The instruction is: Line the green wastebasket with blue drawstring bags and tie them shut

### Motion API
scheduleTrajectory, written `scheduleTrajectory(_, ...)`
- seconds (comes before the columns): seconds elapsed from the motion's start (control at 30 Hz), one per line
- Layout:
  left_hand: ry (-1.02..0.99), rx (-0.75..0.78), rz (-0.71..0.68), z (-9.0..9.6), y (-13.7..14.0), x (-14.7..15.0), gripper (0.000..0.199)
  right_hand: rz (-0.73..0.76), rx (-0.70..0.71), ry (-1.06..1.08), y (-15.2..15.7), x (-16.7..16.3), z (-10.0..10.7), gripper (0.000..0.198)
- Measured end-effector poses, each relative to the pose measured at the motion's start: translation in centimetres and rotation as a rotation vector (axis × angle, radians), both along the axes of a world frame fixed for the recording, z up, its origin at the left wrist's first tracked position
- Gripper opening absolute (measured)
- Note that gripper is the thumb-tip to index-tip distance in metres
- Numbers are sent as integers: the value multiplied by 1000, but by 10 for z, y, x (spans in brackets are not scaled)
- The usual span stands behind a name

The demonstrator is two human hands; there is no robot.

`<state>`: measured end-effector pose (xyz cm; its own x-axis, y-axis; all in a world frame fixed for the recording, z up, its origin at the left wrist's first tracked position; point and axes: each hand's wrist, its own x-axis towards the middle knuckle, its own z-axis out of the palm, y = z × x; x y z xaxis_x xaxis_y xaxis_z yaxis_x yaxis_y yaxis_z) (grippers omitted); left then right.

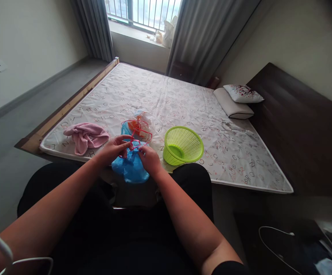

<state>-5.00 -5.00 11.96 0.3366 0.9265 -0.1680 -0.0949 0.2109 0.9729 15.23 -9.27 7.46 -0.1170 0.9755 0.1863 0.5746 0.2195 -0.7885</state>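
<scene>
A blue plastic bag hangs at the mattress's front edge, between my knees. My left hand pinches a stiff-looking red cord, which loops up and away beyond the fingers. My right hand is closed on the gathered top of the blue bag, close beside the left fingertips. Some of the cord passes between the two hands; whether it goes round the bag's neck I cannot tell. Just beyond lies an orange and white plastic bag, partly behind the cord.
A lime-green plastic basket stands right of my hands on the patterned mattress. A pink towel lies crumpled on the left. Pillows rest by the dark headboard. White cables show at the lower corners.
</scene>
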Motion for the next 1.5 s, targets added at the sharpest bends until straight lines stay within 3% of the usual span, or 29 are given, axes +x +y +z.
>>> scheduleTrajectory(0.1, -3, 13, 240, -2, 8, -4, 51, -175, 30, 189, 6, 7, -3, 14)
scheduleTrajectory(0.2, 48, -96, 494, -11, 19, -14, 43, -340, -66, 456, 13, 13, -6, 17)
scheduleTrajectory(0.3, 242, -147, 567, -22, 25, -20, 42, -404, -158, 755, 21, 16, -10, 25)
scheduleTrajectory(0.43, 558, 283, 533, -26, 17, -14, 36, -360, -182, 940, 26, 15, -12, 29)
scheduleTrajectory(0.5, 523, 411, 435, -23, 9, -7, 33, -314, -161, 884, 23, 13, -10, 26)
scheduleTrajectory(0.57, 432, 393, 307, -19, 3, 0, 40, -252, -131, 767, 19, 11, -6, 22)
scheduleTrajectory(0.7, 345, 75, -30, -18, -2, 10, 52, -102, -43, 518, 7, 8, 6, 20)
scheduleTrajectory(0.77, 336, -35, -99, -21, -2, 12, 47, -89, -19, 416, 4, 8, 9, 23)
scheduleTrajectory(0.83, 321, -90, -9, -25, 2, 10, 37, -177, -28, 321, 4, 10, 9, 22)
scheduleTrajectory(0.97, 125, -230, 380, -25, 15, -1, 28, -411, -196, 201, 13, 19, 6, 18)
scheduleTrajectory(1.07, -112, -221, 535, -19, 22, -8, 27, -425, -348, 123, 16, 22, 7, 22)
scheduleTrajectory(1.13, -202, -236, 540, -15, 22, -9, 25, -429, -278, 51, 12, 20, 12, 30)
scheduleTrajectory(1.23, -209, -318, 465, -11, 17, -2, 21, -443, 54, -23, -1, 15, 23, 49)
scheduleTrajectory(1.33, -172, -310, 341, -11, 8, 8, 27, -263, 285, -55, -12, 8, 33, 51)
scheduleTrajectory(1.4, -153, -276, 244, -13, 2, 12, 31, -51, 273, -70, -16, 3, 34, 43)
scheduleTrajectory(1.5, -160, -269, 120, -15, -3, 15, 35, 145, 10, -107, -15, -2, 23, 32)
